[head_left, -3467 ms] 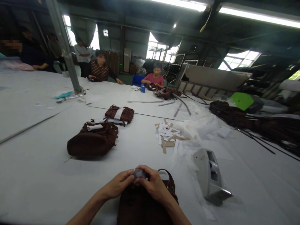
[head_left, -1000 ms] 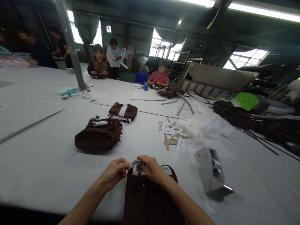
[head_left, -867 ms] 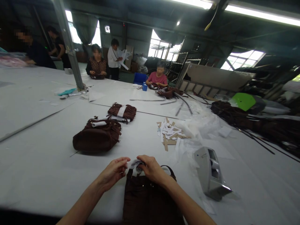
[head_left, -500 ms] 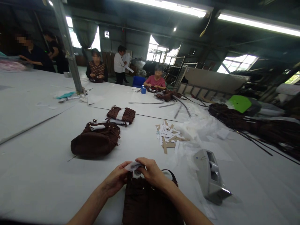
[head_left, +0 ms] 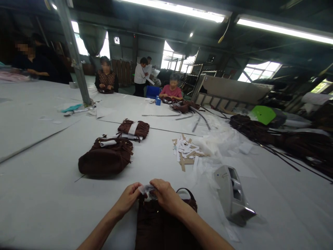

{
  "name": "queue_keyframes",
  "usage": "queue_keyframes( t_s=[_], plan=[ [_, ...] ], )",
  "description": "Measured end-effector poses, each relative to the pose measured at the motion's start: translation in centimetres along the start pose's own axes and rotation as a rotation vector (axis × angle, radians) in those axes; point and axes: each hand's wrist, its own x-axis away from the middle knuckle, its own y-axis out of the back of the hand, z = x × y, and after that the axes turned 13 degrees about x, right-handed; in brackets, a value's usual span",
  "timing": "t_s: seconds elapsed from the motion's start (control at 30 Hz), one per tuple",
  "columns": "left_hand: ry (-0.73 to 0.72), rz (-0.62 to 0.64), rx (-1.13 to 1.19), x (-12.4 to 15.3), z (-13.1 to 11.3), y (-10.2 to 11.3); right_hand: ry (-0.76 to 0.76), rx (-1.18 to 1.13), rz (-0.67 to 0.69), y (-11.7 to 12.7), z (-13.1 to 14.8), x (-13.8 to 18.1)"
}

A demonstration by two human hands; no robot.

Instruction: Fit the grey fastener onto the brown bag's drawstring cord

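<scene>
Close in front of me, a dark brown bag [head_left: 163,227] reaches down past the bottom of the view, its looped handle [head_left: 191,193] standing up at the right. At its top left corner, a piece of thin whitish wrapping [head_left: 146,189] stretches between my hands. My left hand [head_left: 130,196] pinches the left end of it. Bent over the bag's top edge, my right hand [head_left: 165,193] has its fingers closed on the other end; its fingertips are partly hidden. What lies under the wrapping cannot be made out.
Two more brown bags, one smooth-bottomed [head_left: 104,161] and one fringed [head_left: 139,130], lie ahead to the left. A tape dispenser [head_left: 231,198] stands at the right, near a pile of paper strips [head_left: 186,151]. A metal post [head_left: 78,62] rises from the table. Several people work farther back.
Both hands remain at the bag's top corner; the wrapping has shifted slightly and looks more bunched toward my right hand. In the background, the person in white appears farther right, with another head visible behind.
</scene>
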Motion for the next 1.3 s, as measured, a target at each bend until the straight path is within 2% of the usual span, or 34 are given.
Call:
queue_keyframes(
  t_s=[0.1,0.23,0.3,0.4,0.47,0.5,0.53,0.63,0.7,0.93,1.17,1.3],
  plan=[
    [-0.064,0.027,-0.182,0.2,0.1,0.7,0.003,0.006,0.003,0.1,0.3,0.0],
    [-0.146,0.006,-0.440,1.4,1.5,1.6,0.000,-0.008,0.014,-0.2,0.0,0.1],
    [-0.160,-0.013,-0.487,2.1,2.2,2.1,-0.044,-0.038,-0.042,-0.1,-0.4,0.1],
    [-0.160,-0.120,-0.346,2.3,2.0,2.4,-0.088,-0.080,-0.122,0.5,-0.9,0.1],
    [-0.142,-0.207,-0.177,1.7,1.1,2.0,-0.044,-0.100,-0.088,0.8,-0.9,0.1],
    [-0.119,-0.207,-0.113,1.3,0.6,1.6,-0.019,-0.107,-0.064,0.9,-0.9,0.0],
    [-0.086,-0.167,-0.070,0.8,0.2,1.2,-0.008,-0.113,-0.053,1.0,-0.7,0.1],
    [0.029,0.064,0.032,0.0,-0.3,-0.1,-0.029,-0.140,-0.065,0.7,-0.6,0.3],
    [0.084,0.133,0.135,0.1,0.0,-0.6,-0.043,-0.171,-0.062,0.5,-0.7,0.6],
    [0.147,0.087,0.416,1.2,0.4,-1.7,-0.151,-0.382,-0.190,-0.8,-1.0,0.3],
    [0.141,0.036,0.639,0.7,1.3,-2.0,-0.309,-0.671,-0.253,-3.5,-1.1,-0.8],
    [0.132,0.034,0.648,0.8,1.5,-1.9,-0.341,-0.750,-0.257,-4.3,-1.1,-0.8]
  ],
)
